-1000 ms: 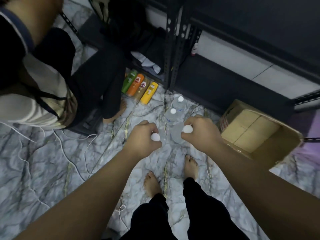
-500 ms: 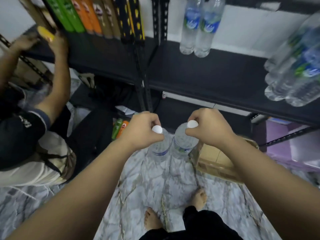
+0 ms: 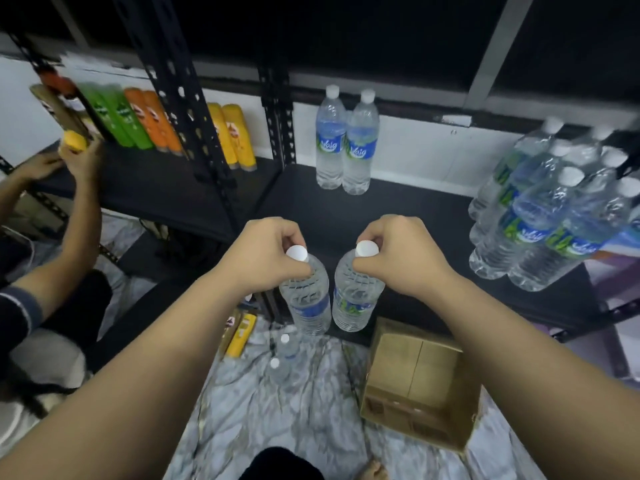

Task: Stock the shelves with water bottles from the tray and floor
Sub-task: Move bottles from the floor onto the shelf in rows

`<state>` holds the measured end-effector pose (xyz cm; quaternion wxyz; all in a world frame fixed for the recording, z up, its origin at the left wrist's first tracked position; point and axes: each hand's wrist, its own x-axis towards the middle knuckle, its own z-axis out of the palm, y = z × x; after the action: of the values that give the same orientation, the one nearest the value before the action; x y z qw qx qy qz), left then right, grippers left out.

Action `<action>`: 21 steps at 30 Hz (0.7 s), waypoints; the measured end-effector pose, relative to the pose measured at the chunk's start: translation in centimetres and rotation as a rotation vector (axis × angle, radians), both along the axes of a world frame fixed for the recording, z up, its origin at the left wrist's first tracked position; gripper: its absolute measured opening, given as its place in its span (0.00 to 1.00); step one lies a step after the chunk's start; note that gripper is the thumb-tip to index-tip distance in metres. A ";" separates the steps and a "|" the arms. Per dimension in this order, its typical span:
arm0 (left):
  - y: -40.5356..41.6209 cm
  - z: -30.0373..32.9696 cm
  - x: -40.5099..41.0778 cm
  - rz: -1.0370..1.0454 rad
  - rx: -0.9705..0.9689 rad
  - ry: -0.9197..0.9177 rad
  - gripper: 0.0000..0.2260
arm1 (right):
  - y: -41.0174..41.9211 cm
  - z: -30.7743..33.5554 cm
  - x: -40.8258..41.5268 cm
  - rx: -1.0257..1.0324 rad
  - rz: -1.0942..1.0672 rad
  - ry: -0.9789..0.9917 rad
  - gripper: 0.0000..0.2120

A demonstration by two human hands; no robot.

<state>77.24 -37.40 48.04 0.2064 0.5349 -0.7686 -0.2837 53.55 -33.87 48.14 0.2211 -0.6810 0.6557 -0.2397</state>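
Both hands have risen with 2 bottles to shelf (image 3: 408,216) height. Set them upright at 12 o'clock beside the 2 standing bottles (image 3: 346,143), lowering straight so bases land flat. Cardboard box (image 3: 415,386) at 5 o'clock looks empty. Left hand (image 3: 266,251) and right hand (image 3: 398,252) fingers pinch the left bottle (image 3: 308,299) and right bottle (image 3: 355,299) by their necks.

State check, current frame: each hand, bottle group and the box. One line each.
Left hand: grips neck of left clear water bottle, capped, off the shelf.
Right hand: grips neck of right clear water bottle, capped, off the shelf.
Two labelled water bottles: upright, capped, on black shelf.
Brown cardboard box: open, on the floor.
Two small clear bottles: capped, on the floor.
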 end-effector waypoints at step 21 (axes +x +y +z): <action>-18.0 3.3 -5.0 -0.121 -0.028 0.063 0.07 | -14.1 3.4 -3.0 -0.089 -0.165 -0.086 0.07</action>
<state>72.27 -55.42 51.39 0.2204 0.4753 -0.7965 -0.3018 50.55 -47.93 51.54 0.1977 -0.6228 0.6883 -0.3150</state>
